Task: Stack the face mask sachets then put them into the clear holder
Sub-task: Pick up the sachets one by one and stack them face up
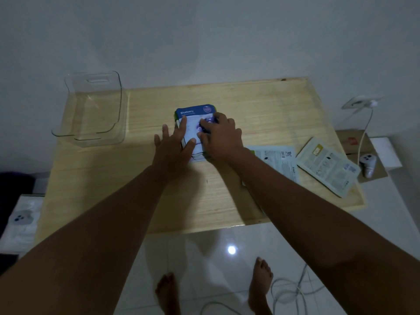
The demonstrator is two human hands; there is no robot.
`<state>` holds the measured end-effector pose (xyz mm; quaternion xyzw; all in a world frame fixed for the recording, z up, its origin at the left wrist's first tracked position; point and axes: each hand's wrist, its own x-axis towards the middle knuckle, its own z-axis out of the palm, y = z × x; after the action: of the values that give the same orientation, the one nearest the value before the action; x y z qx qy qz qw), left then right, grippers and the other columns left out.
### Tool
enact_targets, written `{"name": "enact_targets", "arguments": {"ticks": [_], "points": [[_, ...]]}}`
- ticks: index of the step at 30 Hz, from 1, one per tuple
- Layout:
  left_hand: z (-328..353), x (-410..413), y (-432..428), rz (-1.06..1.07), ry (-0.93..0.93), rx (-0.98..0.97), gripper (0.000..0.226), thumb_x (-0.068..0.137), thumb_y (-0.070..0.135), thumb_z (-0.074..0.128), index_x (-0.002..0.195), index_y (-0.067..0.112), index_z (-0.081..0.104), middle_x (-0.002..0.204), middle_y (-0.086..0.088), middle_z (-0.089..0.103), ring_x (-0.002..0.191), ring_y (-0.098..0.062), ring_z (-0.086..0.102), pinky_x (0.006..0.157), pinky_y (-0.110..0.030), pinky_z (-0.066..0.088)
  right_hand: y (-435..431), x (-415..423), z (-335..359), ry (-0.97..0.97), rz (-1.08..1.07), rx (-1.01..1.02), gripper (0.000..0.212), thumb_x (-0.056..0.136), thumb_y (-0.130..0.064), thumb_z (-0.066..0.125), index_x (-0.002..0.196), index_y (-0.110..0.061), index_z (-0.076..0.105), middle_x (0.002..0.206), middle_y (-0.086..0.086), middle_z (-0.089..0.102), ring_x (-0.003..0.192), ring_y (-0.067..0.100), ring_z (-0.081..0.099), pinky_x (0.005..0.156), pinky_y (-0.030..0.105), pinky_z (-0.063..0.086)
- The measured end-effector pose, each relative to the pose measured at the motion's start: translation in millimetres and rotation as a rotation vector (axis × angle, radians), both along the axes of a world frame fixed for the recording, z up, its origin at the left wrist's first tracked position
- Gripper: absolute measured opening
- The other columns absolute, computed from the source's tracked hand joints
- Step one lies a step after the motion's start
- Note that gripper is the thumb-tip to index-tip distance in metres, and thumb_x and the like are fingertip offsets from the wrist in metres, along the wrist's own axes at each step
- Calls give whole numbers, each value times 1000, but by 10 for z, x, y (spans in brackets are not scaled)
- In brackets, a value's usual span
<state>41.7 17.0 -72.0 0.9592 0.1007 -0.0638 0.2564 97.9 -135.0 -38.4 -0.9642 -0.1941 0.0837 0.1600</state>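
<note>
While both flat hands, left (175,142) and right (221,137), press the glossy sachet stack (195,123), neither grip closes

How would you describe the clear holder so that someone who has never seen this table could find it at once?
Start at the wooden table and go to its far left corner. There stands the clear holder, apart from both hands. Unlike the flat printed sachets on the right, it is a see-through, empty tub with a handle slot in its back wall.

Holder (91,110) left of stack (195,117); loose sachets (327,167) right.
</note>
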Motion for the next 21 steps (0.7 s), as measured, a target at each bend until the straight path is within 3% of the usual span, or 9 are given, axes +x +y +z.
{"name": "enact_targets", "arguments": {"ticks": [5, 7, 9, 12, 15, 21], "points": [[36, -4, -41, 11, -4, 15, 73, 93, 50, 32, 156, 26, 2, 162, -17, 17, 150, -40, 3, 118, -59, 2, -232, 54, 100, 109, 36, 144, 54, 94, -46, 42, 145, -28, 44, 151, 11, 40, 132, 35, 42, 104, 55, 39], [39, 10, -23, 10, 19, 6, 75, 91, 52, 30, 156, 27, 3, 162, -16, 17, 150, -39, 2, 118, -58, 1, -496, 48, 197, 141, 0, 210, 59, 91, -42, 51, 147, -26, 42, 146, 13, 45, 131, 34, 45, 104, 55, 41], [57, 14, -20, 15, 35, -1, 75, 91, 51, 31, 156, 27, 2, 162, -15, 17, 150, -40, 1, 118, -58, 1, -821, 15, 273, 184, -3, 163, 65, 86, -41, 63, 146, -26, 43, 144, 12, 46, 132, 32, 46, 105, 53, 42], [86, 8, -58, 10, 62, 27, 73, 93, 49, 31, 156, 26, 2, 163, -14, 15, 149, -43, 3, 117, -61, 3, -1216, -79, 333, 319, 40, -81, 79, 76, -49, 74, 146, -34, 41, 147, 10, 42, 136, 33, 41, 108, 55, 39], [110, -7, -86, 12, 70, 42, 73, 93, 48, 30, 156, 24, 2, 162, -16, 16, 148, -44, 4, 116, -62, 4, -1381, -151, 309, 336, 13, -233, 88, 67, -45, 82, 144, -40, 39, 145, 8, 42, 134, 32, 40, 108, 56, 35], [106, -12, -74, 9, 55, 7, 72, 94, 46, 31, 156, 24, 3, 163, -15, 16, 149, -42, 0, 117, -60, -1, -1410, -107, 275, 275, -115, -183, 97, 56, -50, 90, 140, -33, 45, 137, 3, 52, 129, 29, 47, 107, 52, 32]]}}
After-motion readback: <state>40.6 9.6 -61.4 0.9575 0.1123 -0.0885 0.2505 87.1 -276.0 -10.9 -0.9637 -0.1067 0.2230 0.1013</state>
